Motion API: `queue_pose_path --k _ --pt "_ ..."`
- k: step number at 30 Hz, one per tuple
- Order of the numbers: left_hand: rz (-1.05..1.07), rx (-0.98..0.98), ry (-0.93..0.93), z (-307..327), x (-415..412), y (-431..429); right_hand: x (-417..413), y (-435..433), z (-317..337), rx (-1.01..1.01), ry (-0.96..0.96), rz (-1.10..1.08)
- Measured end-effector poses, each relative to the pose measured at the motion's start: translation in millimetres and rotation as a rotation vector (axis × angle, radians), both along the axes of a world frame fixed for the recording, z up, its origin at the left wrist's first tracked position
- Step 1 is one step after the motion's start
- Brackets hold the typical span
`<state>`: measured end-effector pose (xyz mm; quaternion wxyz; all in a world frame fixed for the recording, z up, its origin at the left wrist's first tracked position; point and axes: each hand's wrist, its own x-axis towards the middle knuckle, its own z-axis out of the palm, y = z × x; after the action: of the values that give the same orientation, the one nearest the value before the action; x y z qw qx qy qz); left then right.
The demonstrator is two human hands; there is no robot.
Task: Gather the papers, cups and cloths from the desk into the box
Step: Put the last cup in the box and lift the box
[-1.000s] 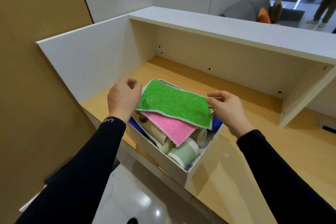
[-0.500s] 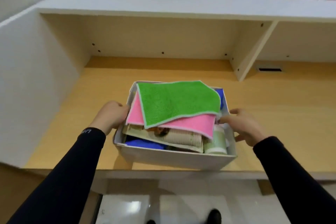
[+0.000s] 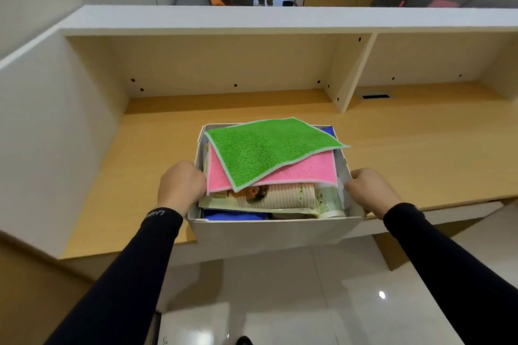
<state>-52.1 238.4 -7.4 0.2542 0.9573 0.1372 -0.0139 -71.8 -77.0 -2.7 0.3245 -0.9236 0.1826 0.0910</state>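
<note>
A pale wooden table [image 3: 406, 154] sits under a white shelf [image 3: 280, 19] in a room with grey sofas behind. The left hand [image 3: 180, 186] and right hand [image 3: 370, 190] each clasp a side wall of the white box [image 3: 269, 235], which overhangs the table's front edge. Three cloths show: green cloth [image 3: 269, 148] topmost, pink cloth [image 3: 305, 172], blue cloth [image 3: 232, 216].

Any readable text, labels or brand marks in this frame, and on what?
Left sleeve cuff: white lettering, too blurred and skewed to read.
Green paper cup in the box: a printed figure, no legible words.
Ribbed cup: small green mark, too small to read.
Nothing else carries text.
</note>
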Motion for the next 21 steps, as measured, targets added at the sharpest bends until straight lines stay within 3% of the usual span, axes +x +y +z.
queue_pose_path --k 10,15,21 --pt "-0.016 -0.031 -0.148 -3 -160 5 -175 3 -14 -0.014 -0.238 -0.001" --pt "-0.023 -0.028 -0.069 -30 -239 6 -258 7 -44 -0.024 -0.149 -0.052" --pt "0.082 -0.084 0.02 -86 -292 25 -300 30 -92 0.041 -0.06 -0.059"
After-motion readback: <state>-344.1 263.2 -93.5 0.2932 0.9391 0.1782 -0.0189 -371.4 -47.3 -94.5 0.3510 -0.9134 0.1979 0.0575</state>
